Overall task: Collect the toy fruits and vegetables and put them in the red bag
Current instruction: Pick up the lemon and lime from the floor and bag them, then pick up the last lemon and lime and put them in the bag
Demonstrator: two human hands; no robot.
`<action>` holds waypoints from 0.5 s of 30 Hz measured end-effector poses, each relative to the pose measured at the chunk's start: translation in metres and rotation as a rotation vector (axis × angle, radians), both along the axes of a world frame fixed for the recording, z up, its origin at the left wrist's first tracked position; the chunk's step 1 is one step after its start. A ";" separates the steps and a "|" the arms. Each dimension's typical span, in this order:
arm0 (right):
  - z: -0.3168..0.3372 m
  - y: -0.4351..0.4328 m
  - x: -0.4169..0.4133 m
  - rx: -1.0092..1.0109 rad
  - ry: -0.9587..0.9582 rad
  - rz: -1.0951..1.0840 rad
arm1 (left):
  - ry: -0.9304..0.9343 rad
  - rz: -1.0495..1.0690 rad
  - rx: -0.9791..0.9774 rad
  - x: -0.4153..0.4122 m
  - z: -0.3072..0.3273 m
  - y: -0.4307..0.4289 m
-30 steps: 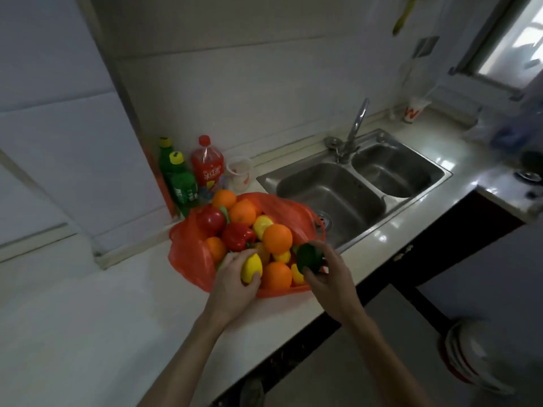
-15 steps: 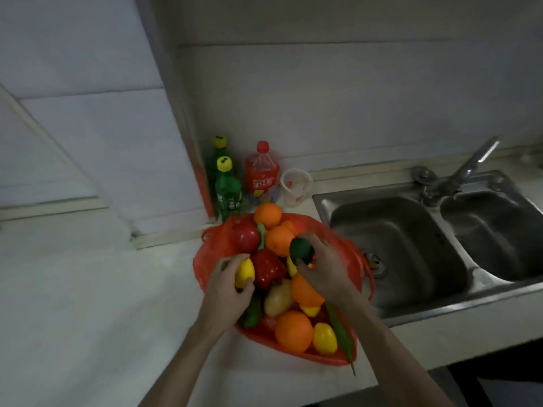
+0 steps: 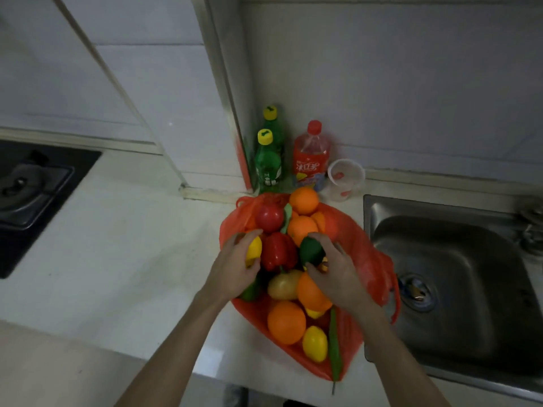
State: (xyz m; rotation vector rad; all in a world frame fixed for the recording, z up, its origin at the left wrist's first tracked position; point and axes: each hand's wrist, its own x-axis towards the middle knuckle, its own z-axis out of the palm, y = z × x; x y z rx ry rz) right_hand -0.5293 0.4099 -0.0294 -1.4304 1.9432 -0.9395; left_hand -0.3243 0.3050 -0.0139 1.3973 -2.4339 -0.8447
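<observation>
The red bag (image 3: pixel 357 245) lies open on the white counter, heaped with toy produce: oranges (image 3: pixel 286 321), a red pepper (image 3: pixel 279 251), a red apple (image 3: pixel 269 217), a potato (image 3: pixel 283 284), lemons (image 3: pixel 315 343) and a long green chili (image 3: pixel 334 345). My left hand (image 3: pixel 235 270) is over the bag's left side, fingers wrapped round a yellow lemon (image 3: pixel 254 251). My right hand (image 3: pixel 335 274) is over the middle of the pile, gripping a dark green fruit (image 3: pixel 311 251).
Two green bottles (image 3: pixel 268 163), a red drink bottle (image 3: pixel 311 155) and a clear cup (image 3: pixel 346 179) stand behind the bag against the wall. A steel sink (image 3: pixel 458 277) lies right of the bag. A black stove (image 3: pixel 32 186) sits at far left.
The camera has swung left, so the bag and my hands sit lower and further right in view. Both hands keep their fruit and have moved over the pile inside the bag.
</observation>
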 end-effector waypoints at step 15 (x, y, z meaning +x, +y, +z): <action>0.065 0.013 0.151 -0.165 0.331 0.196 | 0.012 0.412 -0.059 0.220 0.026 0.084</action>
